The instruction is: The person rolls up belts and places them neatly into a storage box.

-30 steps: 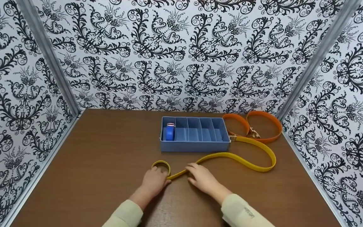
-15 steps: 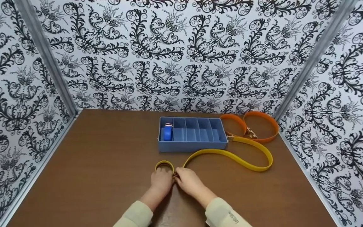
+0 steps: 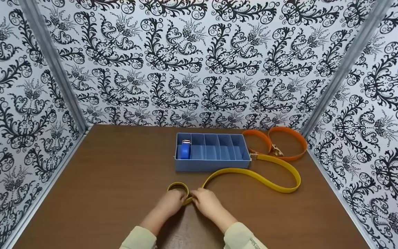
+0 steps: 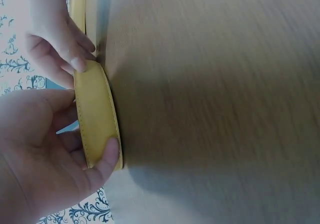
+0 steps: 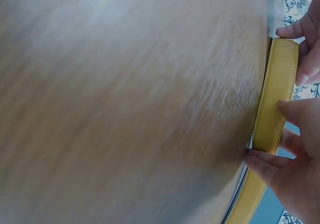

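Note:
A long yellow belt (image 3: 275, 185) with stitched edges stands on its edge on the table, its near end curled into a small loop. My left hand (image 3: 169, 202) holds it beside that loop, the thumb on the outer face in the left wrist view. Close by on the right, my right hand (image 3: 207, 204) pinches the same strap; in the right wrist view its thumb and fingers (image 5: 262, 164) lie on the belt. The belt's far end, with a small metal piece, reaches the right corner of a blue divided box (image 3: 212, 165).
A rolled blue belt (image 3: 185, 150) stands in the box's leftmost compartment. An orange belt (image 3: 297, 140) with a gold-coloured buckle (image 3: 277, 150) lies in loops to the right of the box. Patterned walls (image 3: 199, 62) enclose the brown table (image 3: 116, 166) at the back and sides.
My right hand has moved left along the yellow belt, up close to my left hand, and now pinches the strap. The small loop has stayed about the same size.

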